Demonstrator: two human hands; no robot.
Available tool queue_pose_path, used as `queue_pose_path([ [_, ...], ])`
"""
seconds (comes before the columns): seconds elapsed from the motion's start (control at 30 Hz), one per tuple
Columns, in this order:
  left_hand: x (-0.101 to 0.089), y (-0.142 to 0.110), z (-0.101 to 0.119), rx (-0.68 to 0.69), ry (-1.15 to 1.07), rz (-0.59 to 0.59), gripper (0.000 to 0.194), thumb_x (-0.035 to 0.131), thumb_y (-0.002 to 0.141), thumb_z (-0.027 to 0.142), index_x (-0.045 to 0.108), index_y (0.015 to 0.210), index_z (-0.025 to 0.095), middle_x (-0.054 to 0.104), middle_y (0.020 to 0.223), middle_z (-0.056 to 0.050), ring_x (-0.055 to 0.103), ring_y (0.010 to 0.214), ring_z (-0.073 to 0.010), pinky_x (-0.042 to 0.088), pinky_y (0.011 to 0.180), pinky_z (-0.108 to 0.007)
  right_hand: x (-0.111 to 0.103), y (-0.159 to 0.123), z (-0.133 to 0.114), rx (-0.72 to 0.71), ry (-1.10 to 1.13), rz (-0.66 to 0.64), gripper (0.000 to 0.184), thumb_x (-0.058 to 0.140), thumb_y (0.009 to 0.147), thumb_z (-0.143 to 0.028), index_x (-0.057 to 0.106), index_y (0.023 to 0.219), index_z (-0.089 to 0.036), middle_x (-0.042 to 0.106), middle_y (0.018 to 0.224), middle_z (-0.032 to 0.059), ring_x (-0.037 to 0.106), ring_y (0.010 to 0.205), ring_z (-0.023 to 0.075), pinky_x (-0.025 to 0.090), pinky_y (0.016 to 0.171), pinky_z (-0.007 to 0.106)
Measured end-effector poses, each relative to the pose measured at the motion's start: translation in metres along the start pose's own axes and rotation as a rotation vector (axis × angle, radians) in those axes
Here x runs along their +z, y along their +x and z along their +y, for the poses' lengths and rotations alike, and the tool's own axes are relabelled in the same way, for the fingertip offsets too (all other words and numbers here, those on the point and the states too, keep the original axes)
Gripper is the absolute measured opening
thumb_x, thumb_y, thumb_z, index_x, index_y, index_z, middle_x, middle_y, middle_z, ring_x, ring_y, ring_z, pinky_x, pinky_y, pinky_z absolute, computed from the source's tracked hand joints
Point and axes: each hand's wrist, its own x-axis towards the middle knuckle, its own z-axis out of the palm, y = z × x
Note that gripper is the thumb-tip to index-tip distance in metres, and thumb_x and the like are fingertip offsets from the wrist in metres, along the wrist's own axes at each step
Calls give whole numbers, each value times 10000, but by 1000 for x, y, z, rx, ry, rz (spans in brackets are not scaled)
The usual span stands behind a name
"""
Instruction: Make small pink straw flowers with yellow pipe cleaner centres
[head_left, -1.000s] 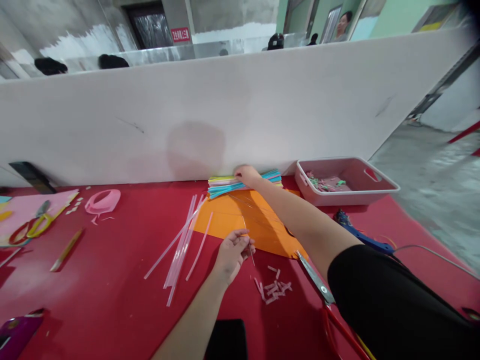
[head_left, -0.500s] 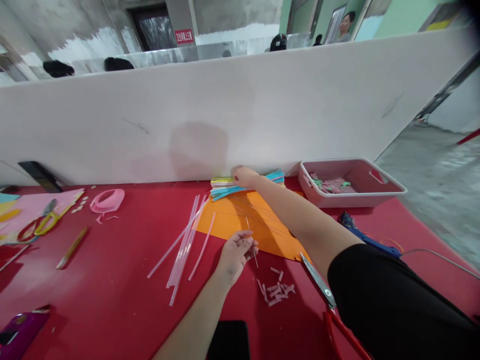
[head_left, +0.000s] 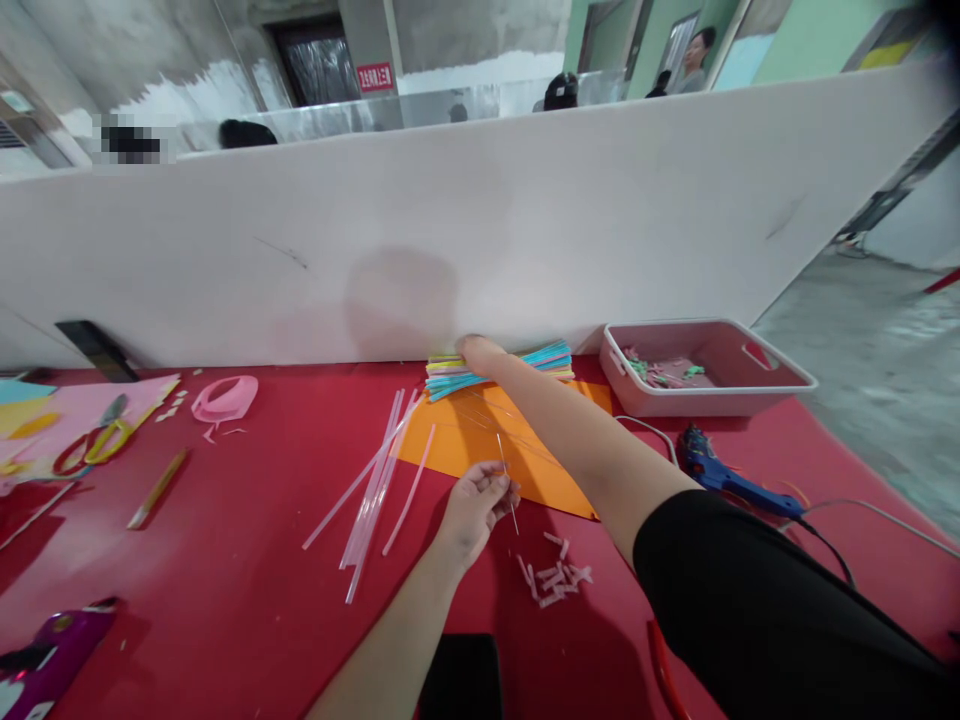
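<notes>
My left hand (head_left: 478,503) is closed, pinching a thin straight wire (head_left: 501,450) that slants upright between thumb and fingers. At the back, my right hand (head_left: 480,354) reaches over a bundle of blue, yellow and pink straws (head_left: 541,358) against the white partition; its fingers are hidden from me. Under the bundle lies an orange sheet (head_left: 442,430), with a few more thin wires faintly visible on it. Left of the sheet are several long pink straws (head_left: 371,500). Short cut pieces of pink straw (head_left: 556,580) are scattered just right of my left hand.
A pink basket (head_left: 712,402) with small bits stands back right, near a blue glue gun (head_left: 735,482) with its cable. A red scissor handle (head_left: 664,670) shows beside my sleeve. To the left lie scissors (head_left: 105,440), a pencil-like stick (head_left: 157,488) and a purple glue gun (head_left: 64,655).
My right hand has shifted slightly left along the straw bundle, and the right sleeve now covers the scissor blades. My left hand keeps its hold on the wire. The view has turned slightly.
</notes>
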Motion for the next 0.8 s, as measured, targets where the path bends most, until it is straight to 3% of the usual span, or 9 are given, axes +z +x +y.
queue_pose_path([
  [0.2, 0, 0, 0, 0, -2, 1, 410, 887, 597, 299, 632, 878, 146, 695, 689, -10, 646, 641, -104, 506, 684, -239, -6, -8, -2, 52, 109, 156, 351, 586, 926, -348, 569, 1219, -156, 601, 1223, 97, 622, 1038, 213, 544, 872, 422],
  [0.33, 2, 0, 1, 0, -4, 7, 380, 874, 608, 277, 613, 853, 148, 689, 682, -8, 635, 629, -101, 506, 678, -241, -18, -17, -2, 47, 201, 359, 346, 584, 928, -347, 570, 1218, -160, 601, 1225, 93, 621, 1041, 213, 543, 875, 426],
  [0.43, 2, 1, 2, -2, -1, 11, 316, 838, 635, 243, 570, 777, 155, 674, 658, 1, 612, 590, -94, 501, 650, -240, -36, -26, -5, 57, 280, 581, 346, 578, 931, -349, 566, 1225, -169, 597, 1237, 91, 616, 1055, 216, 539, 884, 435],
  [0.57, 2, 2, 2, 1, -4, 18, 284, 794, 652, 220, 540, 767, 165, 662, 657, 6, 594, 589, -92, 510, 648, -249, -80, -44, -14, 42, 361, 831, 354, 573, 933, -351, 558, 1239, -175, 588, 1253, 92, 608, 1073, 221, 528, 902, 445],
  [0.7, 1, 4, 3, 20, -10, 30, 330, 802, 644, 249, 512, 784, 174, 638, 654, 19, 594, 591, -96, 518, 647, -256, -128, -93, -31, -72, 329, 937, 326, 356, 1017, -225, 603, 1215, -144, 638, 1099, 93, 578, 1057, 172, 463, 955, 323],
  [0.8, 0, 7, 5, 61, -6, 30, 370, 809, 655, 307, 480, 770, 181, 611, 655, 33, 593, 582, -94, 511, 619, -242, -138, -167, -52, -242, 230, 966, 291, 419, 1000, -276, 666, 1127, -187, 644, 1005, 67, 554, 994, 185, 440, 940, 321],
])
